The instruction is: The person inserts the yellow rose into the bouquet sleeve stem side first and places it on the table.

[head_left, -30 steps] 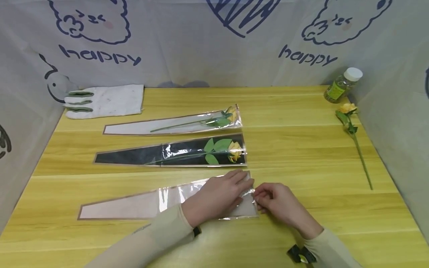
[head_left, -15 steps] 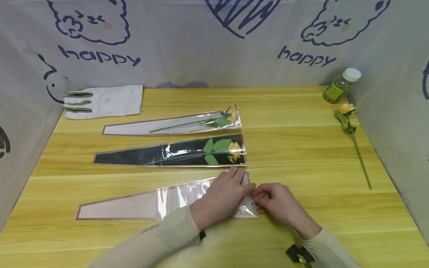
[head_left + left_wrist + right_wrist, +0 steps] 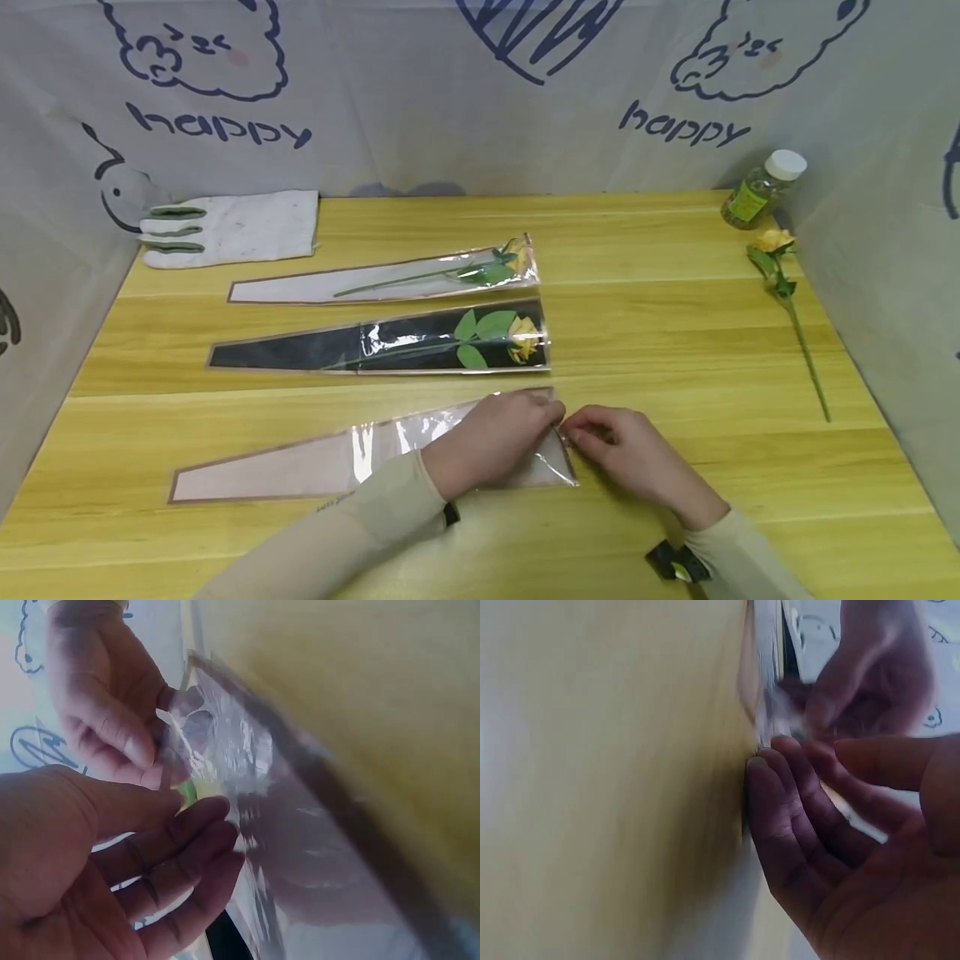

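A long tapered flower sleeve (image 3: 262, 477), pale with a brown border and glossy clear film, lies nearest the person. At its wide right end, my left hand (image 3: 487, 437) pinches the film edge between thumb and fingers. Facing it, my right hand (image 3: 630, 454) pinches the same edge with thumb and forefinger. The left wrist view has the clear film (image 3: 247, 742) lifted between the two hands, its brown border running down to the right. In the right wrist view, the right fingers (image 3: 772, 795) are curled low beside the tabletop, partly hiding the film.
Beyond lie a black-backed sleeve (image 3: 285, 352) and a white one (image 3: 285, 287), each holding a yellow rose. A loose yellow rose (image 3: 798, 325) lies at the right, near a white-capped bottle (image 3: 750, 200). White work gloves (image 3: 255, 225) lie back left. Printed cloth walls (image 3: 465, 125) surround the table.
My left hand, earlier spread flat over the sleeve, has curled its fingers at the wide end's edge. My right hand stays at that edge. The sleeve's narrow end has shifted slightly toward the person.
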Tool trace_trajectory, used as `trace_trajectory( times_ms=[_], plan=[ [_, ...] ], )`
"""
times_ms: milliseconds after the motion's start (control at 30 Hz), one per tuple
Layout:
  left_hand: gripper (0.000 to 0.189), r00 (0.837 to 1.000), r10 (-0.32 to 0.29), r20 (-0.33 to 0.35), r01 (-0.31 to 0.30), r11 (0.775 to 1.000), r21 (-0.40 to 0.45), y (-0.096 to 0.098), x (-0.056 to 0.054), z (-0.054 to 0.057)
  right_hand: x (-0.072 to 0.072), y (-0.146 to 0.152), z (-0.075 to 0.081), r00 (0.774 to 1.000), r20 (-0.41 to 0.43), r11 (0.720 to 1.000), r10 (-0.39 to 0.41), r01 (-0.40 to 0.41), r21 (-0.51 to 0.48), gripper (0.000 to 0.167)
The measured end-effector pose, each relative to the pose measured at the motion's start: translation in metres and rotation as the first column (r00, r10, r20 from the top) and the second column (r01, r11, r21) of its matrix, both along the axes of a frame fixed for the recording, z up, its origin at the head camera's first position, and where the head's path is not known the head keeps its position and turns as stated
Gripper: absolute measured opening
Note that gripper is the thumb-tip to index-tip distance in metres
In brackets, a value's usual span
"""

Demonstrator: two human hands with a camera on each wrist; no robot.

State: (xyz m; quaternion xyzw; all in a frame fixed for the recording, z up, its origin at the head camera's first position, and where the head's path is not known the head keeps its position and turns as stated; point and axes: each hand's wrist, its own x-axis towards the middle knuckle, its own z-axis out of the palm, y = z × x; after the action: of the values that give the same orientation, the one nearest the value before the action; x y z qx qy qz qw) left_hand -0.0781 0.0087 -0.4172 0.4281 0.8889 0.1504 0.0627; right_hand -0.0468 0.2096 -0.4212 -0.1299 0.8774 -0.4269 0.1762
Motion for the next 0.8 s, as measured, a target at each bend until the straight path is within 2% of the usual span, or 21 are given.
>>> trace_trajectory(
  times_ms=[67,133,233,333,400,500,633,800],
  plan=[
    [0.012,0.999,-0.008,0.04,0.007,0.999,0.036,-0.002,-0.002,0.001,-0.002,0.005,0.001,0.996,-0.063,0.996,0.069,-0.066,0.052,0.016],
    [0.009,0.997,-0.018,0.072,0.013,0.998,0.062,-0.006,-0.004,0.001,-0.004,0.009,0.002,0.979,-0.113,0.983,0.172,-0.162,0.089,0.021],
    [0.01,0.992,-0.043,0.119,0.032,0.995,0.094,-0.011,-0.006,0.001,-0.005,0.013,0.002,0.926,-0.177,0.939,0.332,-0.307,0.155,0.027],
    [0.011,0.986,-0.075,0.148,0.057,0.991,0.121,-0.016,-0.009,-0.001,-0.005,0.014,0.0,0.883,-0.215,0.903,0.418,-0.378,0.205,0.029],
    [0.011,0.983,-0.093,0.157,0.07,0.987,0.142,-0.018,-0.011,-0.001,-0.005,0.015,-0.001,0.867,-0.24,0.892,0.437,-0.382,0.243,0.03],
    [0.01,0.981,-0.117,0.155,0.09,0.981,0.171,-0.021,-0.015,0.001,-0.006,0.017,-0.001,0.858,-0.257,0.884,0.445,-0.376,0.278,0.031],
    [0.01,0.976,-0.144,0.162,0.108,0.971,0.212,-0.024,-0.018,0.003,-0.007,0.02,0.0,0.854,-0.258,0.881,0.451,-0.38,0.28,0.033],
    [0.01,0.977,-0.146,0.156,0.102,0.961,0.257,-0.028,-0.019,0.005,-0.008,0.022,0.0,0.828,-0.321,0.879,0.46,-0.373,0.297,0.031]
  ],
)
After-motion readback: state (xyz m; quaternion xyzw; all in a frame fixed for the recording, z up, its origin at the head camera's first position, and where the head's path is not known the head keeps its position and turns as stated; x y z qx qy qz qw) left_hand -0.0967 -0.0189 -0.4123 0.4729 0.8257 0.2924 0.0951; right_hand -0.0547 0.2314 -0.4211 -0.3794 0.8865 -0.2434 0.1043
